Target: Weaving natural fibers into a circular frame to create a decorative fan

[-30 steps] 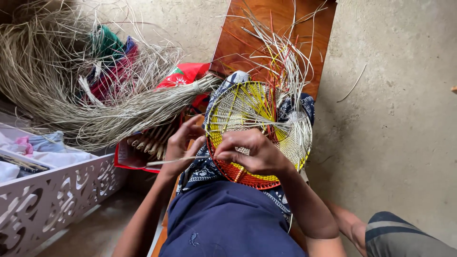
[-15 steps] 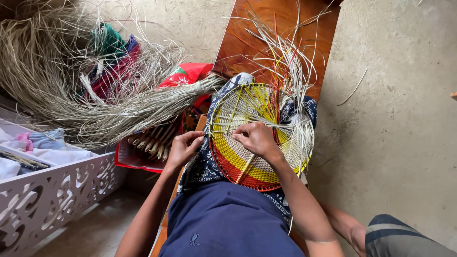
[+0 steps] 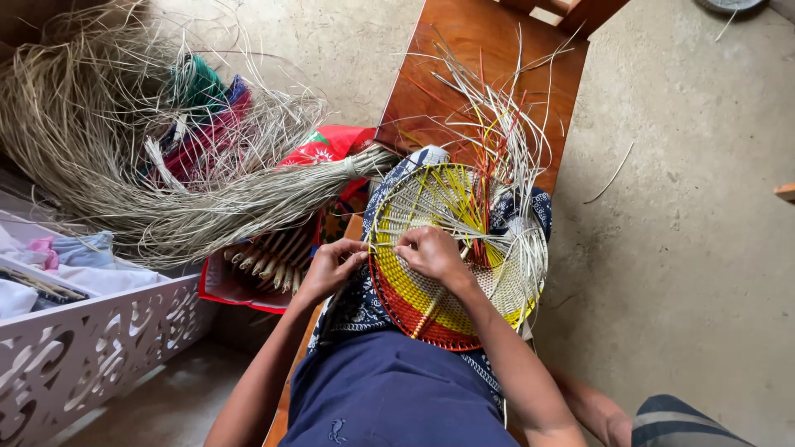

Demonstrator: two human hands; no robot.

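A round woven disc [image 3: 431,308] lies on my lap, with red and yellow bands at its rim and pale strands across its frame. My left hand [image 3: 330,270] is closed on the disc's left rim. Just beside it, my right hand [image 3: 431,252] rests on the disc's face, its fingertips pinching a thin pale strand near that rim. Loose strand ends [image 3: 497,116], pale, red and yellow, stick up from the disc's far side. A blue patterned cloth [image 3: 356,302] lies under the disc.
A wooden bench [image 3: 447,66] runs ahead of me. A big bundle of dry straw [image 3: 166,207] and coloured fibres [image 3: 199,103] lie on the left, over a red bag [image 3: 323,142]. A white openwork box [image 3: 83,343] stands lower left. Concrete floor [image 3: 687,207] lies on the right.
My right hand has slid up from the disc's lower left to its left rim, close to my left hand. The long pale strand stretched out leftward is no longer seen.
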